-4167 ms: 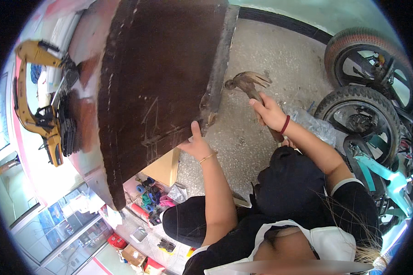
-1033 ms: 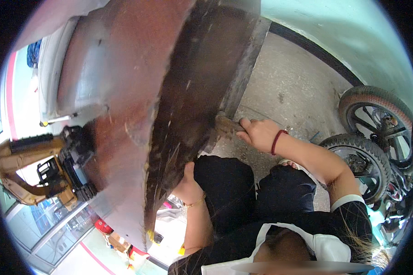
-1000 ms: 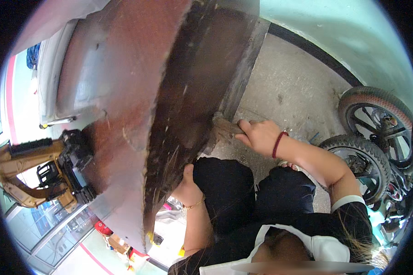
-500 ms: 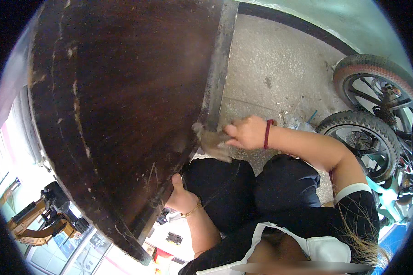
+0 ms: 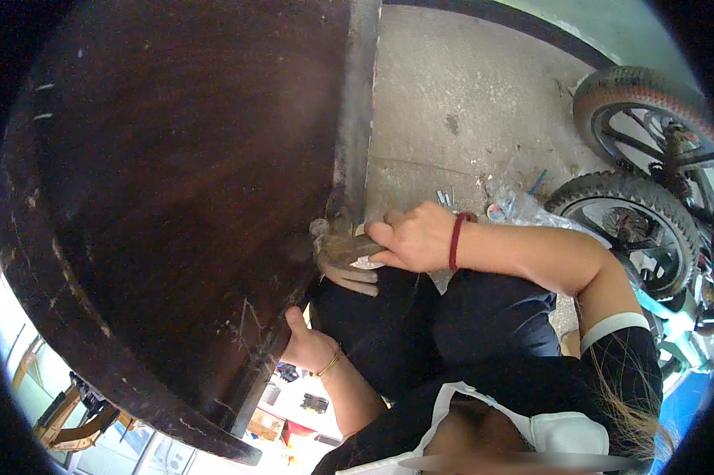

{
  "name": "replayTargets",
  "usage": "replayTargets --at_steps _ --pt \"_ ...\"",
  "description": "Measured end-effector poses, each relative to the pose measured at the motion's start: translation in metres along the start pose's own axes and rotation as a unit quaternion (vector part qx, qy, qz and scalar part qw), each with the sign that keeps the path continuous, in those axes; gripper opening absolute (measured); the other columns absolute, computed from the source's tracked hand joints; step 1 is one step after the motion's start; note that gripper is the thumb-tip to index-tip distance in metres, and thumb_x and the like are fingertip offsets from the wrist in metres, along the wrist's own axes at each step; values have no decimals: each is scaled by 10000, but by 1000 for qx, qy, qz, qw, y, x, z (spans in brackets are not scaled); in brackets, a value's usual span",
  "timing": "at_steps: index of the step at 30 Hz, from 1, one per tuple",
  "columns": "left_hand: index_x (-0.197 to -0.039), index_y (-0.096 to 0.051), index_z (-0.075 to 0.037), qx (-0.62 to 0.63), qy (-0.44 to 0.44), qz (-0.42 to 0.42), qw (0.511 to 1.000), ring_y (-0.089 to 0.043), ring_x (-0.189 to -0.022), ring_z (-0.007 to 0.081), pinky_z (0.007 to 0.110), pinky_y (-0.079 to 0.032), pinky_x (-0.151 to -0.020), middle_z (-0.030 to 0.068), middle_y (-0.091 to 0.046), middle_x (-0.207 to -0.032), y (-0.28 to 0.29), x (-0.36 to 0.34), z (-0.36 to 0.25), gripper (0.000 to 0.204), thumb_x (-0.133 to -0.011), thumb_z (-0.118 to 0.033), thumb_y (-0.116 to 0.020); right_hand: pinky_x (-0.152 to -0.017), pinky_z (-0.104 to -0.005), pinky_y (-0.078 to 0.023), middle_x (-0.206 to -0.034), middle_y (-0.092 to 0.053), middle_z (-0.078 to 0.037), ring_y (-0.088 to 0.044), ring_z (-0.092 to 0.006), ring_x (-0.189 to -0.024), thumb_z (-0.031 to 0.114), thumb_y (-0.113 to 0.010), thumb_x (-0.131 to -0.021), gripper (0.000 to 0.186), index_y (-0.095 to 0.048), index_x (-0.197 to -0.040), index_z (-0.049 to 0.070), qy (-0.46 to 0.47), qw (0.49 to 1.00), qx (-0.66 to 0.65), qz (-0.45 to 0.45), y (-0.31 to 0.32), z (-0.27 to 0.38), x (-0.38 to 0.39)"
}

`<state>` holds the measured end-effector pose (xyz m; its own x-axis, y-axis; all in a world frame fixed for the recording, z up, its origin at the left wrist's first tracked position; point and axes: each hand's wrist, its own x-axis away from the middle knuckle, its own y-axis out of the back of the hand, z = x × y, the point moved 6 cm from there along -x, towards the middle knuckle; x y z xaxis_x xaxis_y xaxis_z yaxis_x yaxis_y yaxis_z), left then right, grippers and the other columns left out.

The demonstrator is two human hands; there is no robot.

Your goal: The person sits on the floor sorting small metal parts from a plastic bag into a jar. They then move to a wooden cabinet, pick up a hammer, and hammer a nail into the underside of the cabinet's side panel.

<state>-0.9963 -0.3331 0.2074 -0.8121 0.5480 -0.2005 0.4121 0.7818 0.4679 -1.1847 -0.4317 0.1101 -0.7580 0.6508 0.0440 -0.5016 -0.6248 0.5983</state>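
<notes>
A large dark brown wooden panel (image 5: 191, 142) with a curved left edge stands tilted before me, scuffed and dusty. My left hand (image 5: 307, 348) grips its lower right edge, thumb on the face and the other fingers mostly hidden behind. In my right hand (image 5: 422, 237) is a claw hammer (image 5: 341, 255), held by the handle close to its head. The striking face meets the panel near the lower end of the pale edge strip (image 5: 358, 103), and the claw points down over my knee. Whether the face touches the wood, I cannot tell.
Two bicycle wheels with black tyres (image 5: 622, 226) lie at the right, beside a mint-green frame (image 5: 674, 332). On the speckled floor (image 5: 436, 103) is a crumpled clear plastic bag (image 5: 523, 207). My dark-trousered knees (image 5: 484, 317) are just below the hammer.
The panel has shifted left in view. The hammer and my right hand have moved slightly left and are less blurred. My left hand keeps its grip on the edge.
</notes>
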Motion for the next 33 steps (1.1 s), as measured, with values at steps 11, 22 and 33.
replayTargets --at_steps 11,22,33 --pt "-1231 -433 61 -30 -12 4 999 -516 -1027 267 369 -427 -924 155 -486 -1256 1 -2 0 544 -736 31 -656 -529 -463 -483 -692 -619 -177 -609 -369 -622 428 -452 -882 371 -489 -942 64 -70 997 -5 20 -28 -35 -4" --pt "-1183 -465 76 -45 15 37 998 -497 -1076 245 344 -386 -955 131 -500 -1240 7 -1 7 466 -748 47 -631 -648 -457 -458 -756 -588 -227 -580 -408 -737 391 -504 -870 439 -451 -1058 -2 -174 977 -125 -2 9 -51 23" --pt "-1210 -434 50 -12 -23 51 998 -501 -1054 246 351 -397 -954 129 -500 -1221 1 -5 5 491 -754 83 -613 -472 -275 -443 -708 -559 -74 -521 -122 -500 210 -628 -829 380 -423 -1077 9 -220 876 -423 -78 -48 -69 7"
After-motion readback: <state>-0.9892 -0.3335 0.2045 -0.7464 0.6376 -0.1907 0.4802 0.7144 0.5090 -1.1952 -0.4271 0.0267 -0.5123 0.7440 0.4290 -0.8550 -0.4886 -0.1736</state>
